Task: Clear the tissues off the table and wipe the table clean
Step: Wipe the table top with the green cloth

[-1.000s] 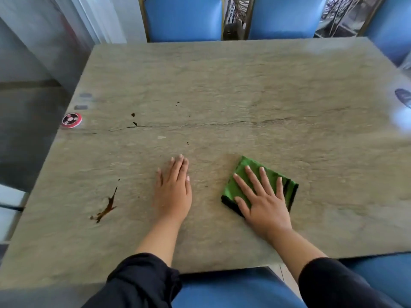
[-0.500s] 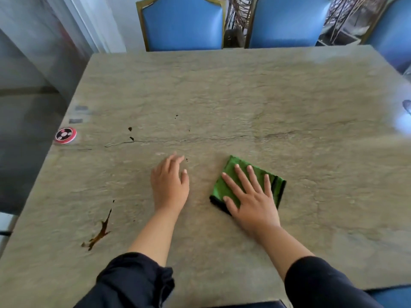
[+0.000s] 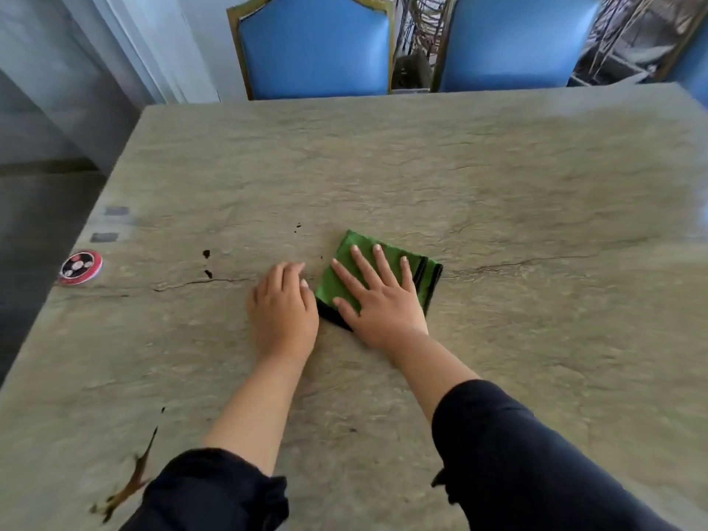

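The cloth (image 3: 377, 279), green with a dark edge and folded into a square, lies flat on the table (image 3: 498, 193) a little left of its middle, and your right hand (image 3: 377, 300) presses down on it with the fingers spread and the palm covering its near corner. You are not pinching it; it is held only by the weight of your palm. Your left hand (image 3: 283, 312) rests on the bare stone just beside the cloth, fingers loosely curled under and holding nothing. No tissues show anywhere on the table, so the clearing looks done and the wiping is the step in hand.

The dirt lies to your left. Two dark spots (image 3: 207, 262) sit beside a crack in the stone, a smaller speck (image 3: 297, 226) lies just beyond your left hand, and a brown smear (image 3: 128, 488) runs near the front left corner, close to your left sleeve (image 3: 214, 492).

With only a flat palm on it, the cloth may slide out, unfold or bunch if you push fast. The smear looks dried; a light pass may only streak it. Your sleeve could drag through it as you reach. A red and black disc (image 3: 79, 267) sits at the left edge, and a wide sweep could knock it off.
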